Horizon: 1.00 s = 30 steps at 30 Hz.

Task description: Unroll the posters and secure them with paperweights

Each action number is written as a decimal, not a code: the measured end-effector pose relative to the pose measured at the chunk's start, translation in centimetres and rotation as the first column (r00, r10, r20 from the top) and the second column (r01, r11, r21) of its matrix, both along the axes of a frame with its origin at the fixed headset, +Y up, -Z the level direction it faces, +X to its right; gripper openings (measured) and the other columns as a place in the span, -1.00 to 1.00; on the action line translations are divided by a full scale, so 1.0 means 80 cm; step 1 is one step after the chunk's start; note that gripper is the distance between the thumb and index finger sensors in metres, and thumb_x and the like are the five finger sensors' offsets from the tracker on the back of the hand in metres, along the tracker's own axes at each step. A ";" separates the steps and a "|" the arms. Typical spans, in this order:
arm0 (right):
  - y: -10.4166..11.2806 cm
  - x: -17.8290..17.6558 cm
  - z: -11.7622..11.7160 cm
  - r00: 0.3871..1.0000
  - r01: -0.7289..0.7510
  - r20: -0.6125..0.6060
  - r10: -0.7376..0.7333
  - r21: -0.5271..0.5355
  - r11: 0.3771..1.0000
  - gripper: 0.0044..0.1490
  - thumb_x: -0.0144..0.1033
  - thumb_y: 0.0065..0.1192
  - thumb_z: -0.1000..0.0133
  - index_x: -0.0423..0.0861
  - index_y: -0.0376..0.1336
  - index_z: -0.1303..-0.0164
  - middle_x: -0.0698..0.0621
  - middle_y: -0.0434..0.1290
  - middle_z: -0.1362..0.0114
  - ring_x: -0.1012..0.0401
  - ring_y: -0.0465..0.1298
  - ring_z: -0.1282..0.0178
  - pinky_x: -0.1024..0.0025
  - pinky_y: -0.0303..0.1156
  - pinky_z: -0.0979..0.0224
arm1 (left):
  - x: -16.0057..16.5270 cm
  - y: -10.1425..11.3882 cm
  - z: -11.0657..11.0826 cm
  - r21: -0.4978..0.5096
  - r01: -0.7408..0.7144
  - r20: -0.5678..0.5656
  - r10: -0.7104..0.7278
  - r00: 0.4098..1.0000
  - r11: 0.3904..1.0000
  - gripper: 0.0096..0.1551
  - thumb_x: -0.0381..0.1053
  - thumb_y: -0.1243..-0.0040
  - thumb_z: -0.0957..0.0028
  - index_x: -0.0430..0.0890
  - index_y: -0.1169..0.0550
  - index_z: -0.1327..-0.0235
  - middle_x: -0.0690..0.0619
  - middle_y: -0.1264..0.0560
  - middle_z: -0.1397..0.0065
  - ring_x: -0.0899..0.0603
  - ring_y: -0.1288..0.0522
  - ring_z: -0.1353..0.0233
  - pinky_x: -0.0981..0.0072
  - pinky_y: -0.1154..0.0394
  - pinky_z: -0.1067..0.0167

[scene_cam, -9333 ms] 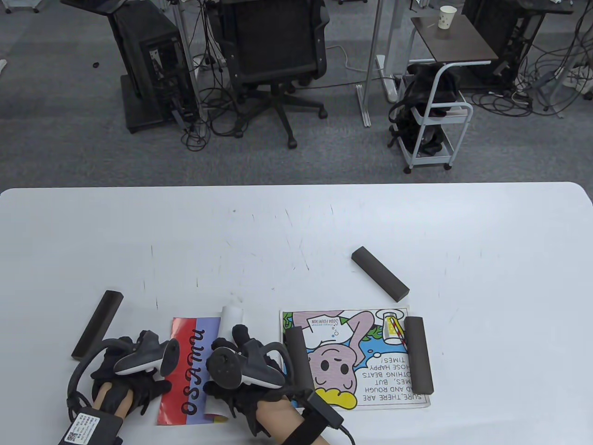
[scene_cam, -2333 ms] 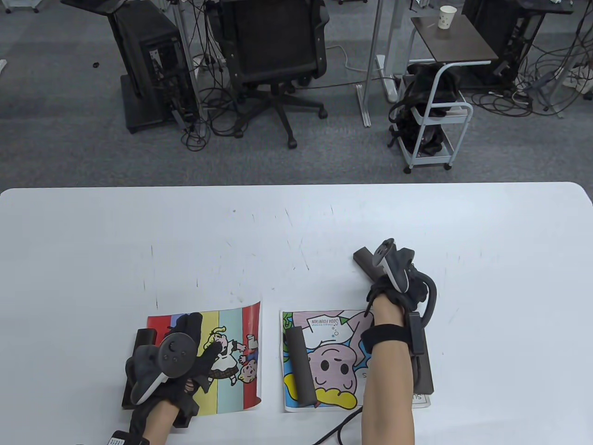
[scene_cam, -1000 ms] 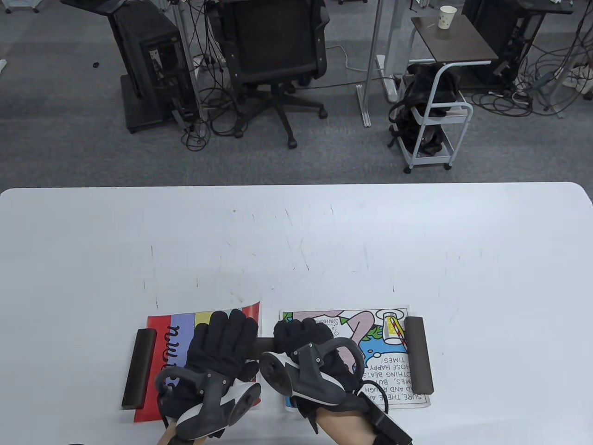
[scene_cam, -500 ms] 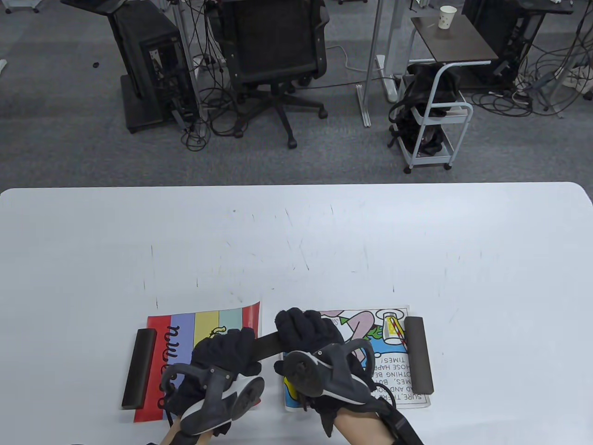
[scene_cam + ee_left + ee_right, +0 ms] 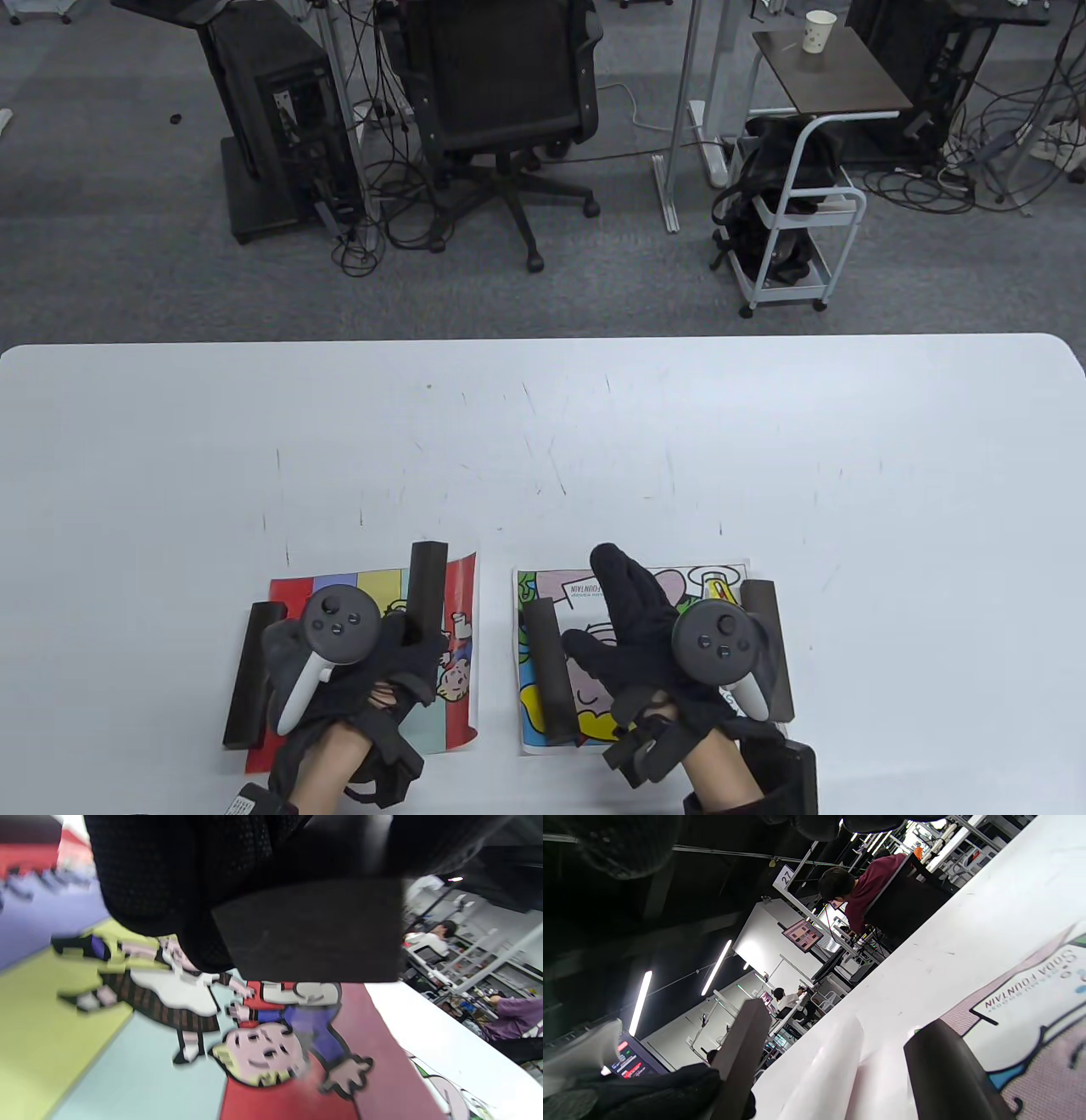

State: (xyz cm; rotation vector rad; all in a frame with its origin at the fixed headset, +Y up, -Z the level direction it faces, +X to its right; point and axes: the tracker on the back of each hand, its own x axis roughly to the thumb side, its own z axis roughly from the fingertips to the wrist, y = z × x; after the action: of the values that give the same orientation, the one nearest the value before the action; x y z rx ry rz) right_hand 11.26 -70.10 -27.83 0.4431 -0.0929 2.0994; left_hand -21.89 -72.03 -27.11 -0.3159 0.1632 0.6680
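Right, table view: left hand (image 5: pixel 339 671) grips a dark bar paperweight (image 5: pixel 426 586), fingers clamped round its near end, bar raised over the right part of the striped poster (image 5: pixel 356 586), far end pointing away from the person. Striped poster lies flat near the table's (image 5: pixel 543 424) front edge, another dark bar (image 5: pixel 251 675) lying along its left edge. Right hand (image 5: pixel 662 645) hovers over the cartoon poster (image 5: pixel 551 586), fingers spread apart, holding nothing. Cartoon poster sits just right of the striped one, small gap between; a dark bar (image 5: pixel 547 671) lies on its left side, another (image 5: pixel 768 624) on its right edge, partly hidden by the hand and tracker

Left wrist view: gloved fingers (image 5: pixel 169 878) wrapped on the bar (image 5: pixel 309 933), its square end toward the camera, above the striped poster's (image 5: pixel 127 1052) cartoon figures; cannot tell if the bar touches the paper

Right wrist view: fingers barely show at the top edge, state can't be read here; held bar (image 5: pixel 738 1060) stands at lower left, the cartoon poster's left bar (image 5: pixel 950 1073) lies on the print (image 5: pixel 1043 993), white table (image 5: pixel 967 925) beyond
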 end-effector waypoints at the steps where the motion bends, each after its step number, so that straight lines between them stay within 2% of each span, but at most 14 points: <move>1: -0.003 0.002 0.000 1.000 0.013 0.002 -0.013 -0.003 1.000 0.18 0.30 0.23 0.06 -0.09 -0.19 -0.52 -0.15 -0.05 -0.66 -0.19 0.00 -0.60 -0.16 0.03 -0.57 | 0.000 -0.003 -0.002 -0.026 -0.008 -0.004 0.008 1.000 1.000 -0.16 0.31 -0.20 0.11 -0.30 -0.55 -0.18 -0.21 -0.63 -0.08 -0.10 -0.81 0.07 0.20 -0.74 0.15; 8: -0.013 0.012 0.002 1.000 0.019 -0.007 -0.019 -0.036 0.999 0.18 0.32 0.19 0.05 -0.10 -0.21 -0.52 -0.16 -0.07 -0.65 -0.19 -0.01 -0.60 -0.17 0.02 -0.56 | 0.012 -0.029 -0.016 -0.148 0.004 -0.005 -0.005 1.000 0.989 -0.15 0.33 -0.19 0.11 -0.32 -0.57 -0.14 -0.21 -0.65 -0.03 -0.07 -0.83 0.13 0.24 -0.76 0.22; 16: -0.013 0.011 0.003 1.000 -0.015 -0.007 0.015 -0.040 0.999 0.19 0.33 0.18 0.04 -0.11 -0.22 -0.52 -0.18 -0.08 -0.65 -0.20 -0.03 -0.59 -0.18 0.01 -0.56 | 0.051 -0.048 -0.025 -0.199 0.125 0.066 -0.114 0.991 0.972 -0.15 0.34 -0.19 0.10 -0.32 -0.58 -0.12 -0.20 -0.66 -0.01 -0.06 -0.84 0.15 0.27 -0.77 0.25; 24: -0.014 0.007 0.006 0.999 -0.053 -0.012 0.053 -0.031 0.998 0.18 0.33 0.17 0.04 -0.12 -0.22 -0.52 -0.18 -0.08 -0.65 -0.21 -0.03 -0.59 -0.18 0.01 -0.56 | 0.086 -0.048 -0.029 -0.164 0.315 0.143 -0.293 0.945 0.935 -0.15 0.36 -0.18 0.11 -0.32 -0.59 -0.10 -0.19 -0.67 0.02 -0.04 -0.84 0.18 0.29 -0.77 0.27; 30: -0.014 0.007 0.006 0.997 -0.072 -0.006 0.072 -0.029 0.997 0.19 0.33 0.17 0.03 -0.12 -0.22 -0.52 -0.19 -0.09 -0.64 -0.21 -0.04 -0.59 -0.18 0.00 -0.56 | 0.113 -0.051 -0.032 -0.109 0.505 0.200 -0.479 0.855 0.856 -0.12 0.42 -0.20 0.15 -0.30 -0.62 -0.03 -0.16 -0.68 0.09 -0.01 -0.83 0.28 0.29 -0.75 0.34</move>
State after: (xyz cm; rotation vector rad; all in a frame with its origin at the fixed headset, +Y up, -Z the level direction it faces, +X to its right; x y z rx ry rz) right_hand 11.81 -71.19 -27.33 0.4402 -0.0436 2.1674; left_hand -12.87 -76.07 -29.65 -0.4613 0.1300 0.1126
